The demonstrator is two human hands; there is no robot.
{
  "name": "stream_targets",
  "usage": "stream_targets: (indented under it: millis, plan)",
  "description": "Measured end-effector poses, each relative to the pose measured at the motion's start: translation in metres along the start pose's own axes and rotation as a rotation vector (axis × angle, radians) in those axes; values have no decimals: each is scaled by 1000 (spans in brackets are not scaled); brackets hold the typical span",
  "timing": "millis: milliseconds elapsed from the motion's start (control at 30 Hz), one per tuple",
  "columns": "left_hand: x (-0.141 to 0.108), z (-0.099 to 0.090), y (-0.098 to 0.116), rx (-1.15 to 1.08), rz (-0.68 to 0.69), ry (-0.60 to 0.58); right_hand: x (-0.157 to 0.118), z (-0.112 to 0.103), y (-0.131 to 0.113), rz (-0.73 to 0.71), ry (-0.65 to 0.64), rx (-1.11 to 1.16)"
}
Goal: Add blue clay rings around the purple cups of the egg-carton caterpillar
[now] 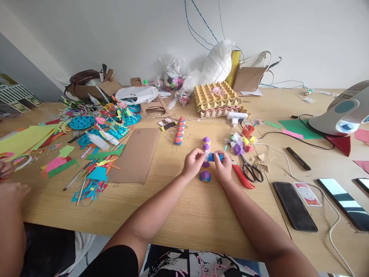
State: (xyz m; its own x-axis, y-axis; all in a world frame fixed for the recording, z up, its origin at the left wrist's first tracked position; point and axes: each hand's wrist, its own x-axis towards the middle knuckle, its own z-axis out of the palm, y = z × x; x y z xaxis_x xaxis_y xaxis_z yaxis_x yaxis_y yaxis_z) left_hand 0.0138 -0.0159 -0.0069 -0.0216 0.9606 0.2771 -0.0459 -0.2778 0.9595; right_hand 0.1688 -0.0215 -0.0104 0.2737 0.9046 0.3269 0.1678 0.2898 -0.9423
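Observation:
My left hand (193, 163) is closed, pinching the clear plastic end of a small blue packet (211, 156) that looks like wrapped clay. The packet's other end is gripped between the thumb and fingers of my right hand (223, 166). Both hands are held over an egg-carton strip with purple humps (206, 147), partly hidden by them. Nearest me, one cup (205, 176) of it shows purple and blue. Right of my right hand lie a red-handled tool (242, 177) and black-handled scissors (253, 171).
A red and blue carton strip (179, 132) and brown cardboard (134, 156) lie to the left, beyond them paper scraps and glue bottles (98, 141). Egg trays (217, 97) are stacked behind. Phones (294, 206) and a white cable lie right. Another person's hand (13, 192) rests far left.

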Motion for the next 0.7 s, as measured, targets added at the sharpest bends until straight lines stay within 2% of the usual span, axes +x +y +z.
stream_targets:
  millis: [233, 567, 633, 700]
  plan:
    - [-11, -7, -20, 23, -18, 26, -3, -3, 9, -6, -64, -56]
    - [-10, -6, -26, -3, -85, 30, -5, -2, 13, 17, -97, -97]
    - [-10, -6, -26, -17, -91, 51, -3, -3, 11, -26, -52, -118]
    - [-10, -6, -26, -30, -93, 75, 1, -8, 3, -92, 56, -155]
